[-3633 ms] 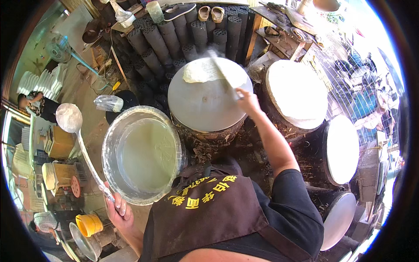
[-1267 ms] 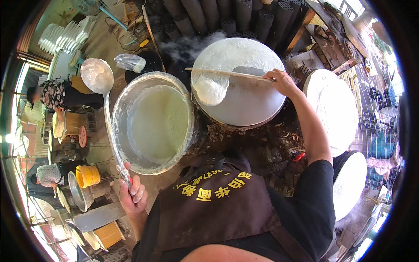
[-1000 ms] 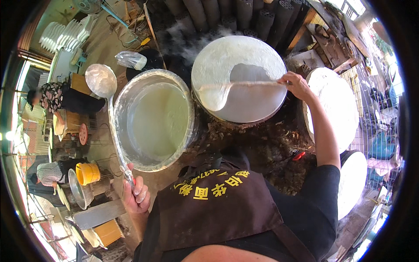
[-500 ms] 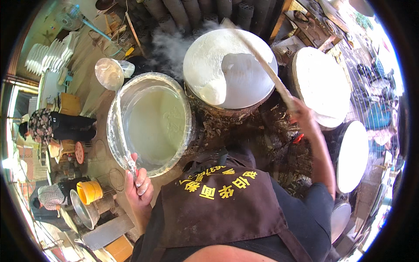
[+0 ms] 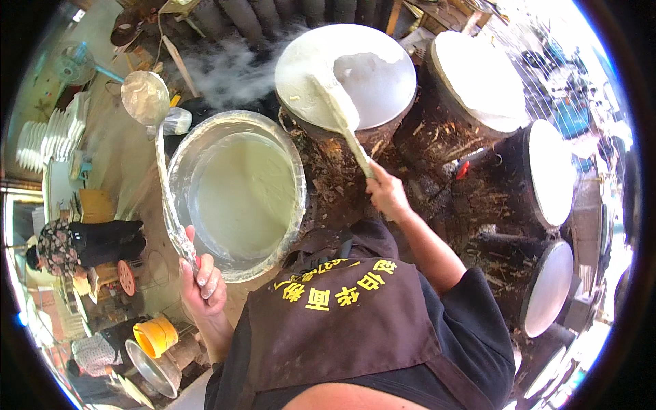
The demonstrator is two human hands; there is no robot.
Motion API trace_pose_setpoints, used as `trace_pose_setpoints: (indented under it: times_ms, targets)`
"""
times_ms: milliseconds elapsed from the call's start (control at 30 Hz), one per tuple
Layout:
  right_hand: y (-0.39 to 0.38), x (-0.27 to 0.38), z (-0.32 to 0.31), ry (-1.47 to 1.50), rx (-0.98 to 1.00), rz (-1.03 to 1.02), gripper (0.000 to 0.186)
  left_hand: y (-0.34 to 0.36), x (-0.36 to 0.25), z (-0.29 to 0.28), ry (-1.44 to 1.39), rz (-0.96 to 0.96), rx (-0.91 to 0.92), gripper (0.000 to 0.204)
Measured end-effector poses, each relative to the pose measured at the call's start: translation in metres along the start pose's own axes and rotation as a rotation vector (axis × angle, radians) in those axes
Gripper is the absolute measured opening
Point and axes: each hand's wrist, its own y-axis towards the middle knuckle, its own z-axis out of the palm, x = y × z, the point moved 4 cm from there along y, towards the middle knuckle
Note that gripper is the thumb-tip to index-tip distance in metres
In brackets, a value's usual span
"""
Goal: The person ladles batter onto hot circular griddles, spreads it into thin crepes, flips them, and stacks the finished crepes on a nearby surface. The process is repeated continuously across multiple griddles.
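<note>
The left hand (image 5: 203, 283) is wrapped around a long metal ladle (image 5: 165, 171) smeared with white, its round bowl out past the tub's left side. The right hand (image 5: 388, 193) grips a long, flat stick (image 5: 355, 145) coated in white. A big, round metal tub (image 5: 298, 184) holds creamy white batter (image 5: 239, 195). The stick's far end is over a round, grey metal plate (image 5: 376, 78), partly covered with batter. Dark, round tubes (image 5: 239, 20) stand behind.

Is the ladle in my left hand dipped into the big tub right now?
No, the left hand holds the ladle with its bowl outside the rim of the tub, away from the pale liquid.
</note>
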Motion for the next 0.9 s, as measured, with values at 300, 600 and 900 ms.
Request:
trace_pose_setpoints:
  times_ms: [300, 600, 900]
  targets:
    - [0.002, 0.013, -0.083, 0.166, -0.020, 0.085, 0.049, -0.002, 0.003, 0.004, -0.057, -0.105, 0.057, 0.058]
    - [0.001, 0.002, -0.082, -0.323, 0.067, -0.209, 0.041, 0.009, 0.035, 0.040, 0.006, -0.106, 0.019, 0.055]
    - [0.076, 0.019, -0.147, -0.232, -0.096, -0.049, 0.042, 0.020, 0.059, 0.062, -0.031, -0.114, -0.007, 0.055]
